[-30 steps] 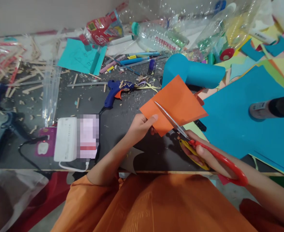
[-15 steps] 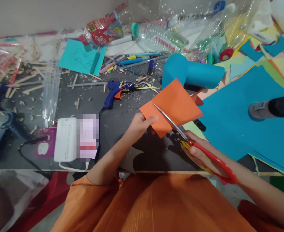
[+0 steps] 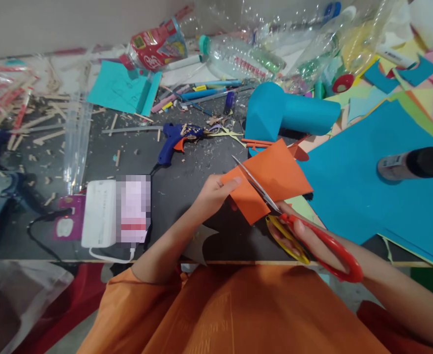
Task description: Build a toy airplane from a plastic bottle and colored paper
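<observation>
Orange paper [image 3: 282, 169] is pinched at its left part between the thumb and fingers of my left hand [image 3: 219, 189]. My right hand [image 3: 306, 236] is wrapped round scissors with one red and one yellow handle [image 3: 343, 263]. The metal blades lie across the paper, with a cut running in from its lower right edge. Some fingers of my right hand are hidden behind the handles. Just beyond the paper are a rolled blue paper tube [image 3: 310, 114] and thin orange strips [image 3: 256, 143].
A blue glue gun [image 3: 175, 140] and wood scraps lie to the left, near a white power bank [image 3: 100, 214] and a phone [image 3: 135, 206]. Plastic bottles [image 3: 238, 59] line the back. At right, a black-capped bottle [image 3: 415, 163] rests on large blue sheets [image 3: 349, 196].
The orange paper has tilted and moved slightly toward me, uncovering orange strips behind it. The scissor handles have spread further apart, and the cut in the paper shows more clearly.
</observation>
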Available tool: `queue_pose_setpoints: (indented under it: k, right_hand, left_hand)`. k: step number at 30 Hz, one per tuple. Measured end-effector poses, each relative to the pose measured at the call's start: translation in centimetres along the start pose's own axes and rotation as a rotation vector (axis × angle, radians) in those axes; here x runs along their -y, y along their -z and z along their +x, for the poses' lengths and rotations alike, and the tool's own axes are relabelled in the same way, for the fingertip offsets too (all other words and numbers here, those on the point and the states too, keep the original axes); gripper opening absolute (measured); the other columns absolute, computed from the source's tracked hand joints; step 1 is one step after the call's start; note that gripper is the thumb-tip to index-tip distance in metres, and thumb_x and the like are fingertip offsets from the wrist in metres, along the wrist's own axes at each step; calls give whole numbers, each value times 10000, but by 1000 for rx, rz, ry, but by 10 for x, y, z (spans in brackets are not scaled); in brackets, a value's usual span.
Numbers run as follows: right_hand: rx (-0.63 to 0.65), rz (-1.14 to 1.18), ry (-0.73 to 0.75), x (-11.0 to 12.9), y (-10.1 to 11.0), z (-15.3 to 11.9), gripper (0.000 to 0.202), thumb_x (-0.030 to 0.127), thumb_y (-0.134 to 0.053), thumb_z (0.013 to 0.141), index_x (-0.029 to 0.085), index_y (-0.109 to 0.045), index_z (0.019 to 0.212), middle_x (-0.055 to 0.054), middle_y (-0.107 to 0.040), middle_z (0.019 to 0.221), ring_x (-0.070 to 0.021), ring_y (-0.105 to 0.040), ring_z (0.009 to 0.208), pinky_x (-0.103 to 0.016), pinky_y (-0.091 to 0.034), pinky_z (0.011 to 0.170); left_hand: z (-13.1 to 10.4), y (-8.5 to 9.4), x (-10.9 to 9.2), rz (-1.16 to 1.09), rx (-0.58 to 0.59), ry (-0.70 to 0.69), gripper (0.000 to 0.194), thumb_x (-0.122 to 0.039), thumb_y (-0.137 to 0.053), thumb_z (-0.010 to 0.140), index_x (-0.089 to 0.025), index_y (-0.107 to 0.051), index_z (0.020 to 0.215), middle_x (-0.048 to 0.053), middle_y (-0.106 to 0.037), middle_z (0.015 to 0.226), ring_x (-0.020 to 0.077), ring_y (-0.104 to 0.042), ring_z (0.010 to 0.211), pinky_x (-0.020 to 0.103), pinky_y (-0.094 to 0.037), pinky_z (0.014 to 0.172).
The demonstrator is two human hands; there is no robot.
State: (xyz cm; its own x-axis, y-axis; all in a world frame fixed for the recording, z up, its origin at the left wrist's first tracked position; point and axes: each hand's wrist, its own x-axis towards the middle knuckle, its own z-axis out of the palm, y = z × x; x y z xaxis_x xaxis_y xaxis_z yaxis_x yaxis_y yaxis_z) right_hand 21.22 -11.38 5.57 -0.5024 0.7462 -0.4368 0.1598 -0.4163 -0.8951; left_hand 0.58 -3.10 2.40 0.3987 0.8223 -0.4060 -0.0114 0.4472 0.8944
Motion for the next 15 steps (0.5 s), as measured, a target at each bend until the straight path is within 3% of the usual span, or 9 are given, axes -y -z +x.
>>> queue_pose_setpoints:
  k: [6,15]
  right_hand:
    - [40,133,8,-3,-6,4,378,605,-301,947,241,-338,849,47,-360,664,-100,-282,536,-257,-275,487]
    - [19,187,-53,-15,-10,7,400,652,-354,906,255,-369,955,76,-259,609,-79,-204,450,-240,-170,390]
  left_hand:
    - [2,1,0,17,-30,18,335,-420,-639,695,-159,-558,500,-17,-557,435,77,-504,355,178,-395,379]
    - [2,2,0,17,-35,10,330,-404,-639,715,-162,-552,508,-25,-548,430,79,-499,352,183,-402,380]
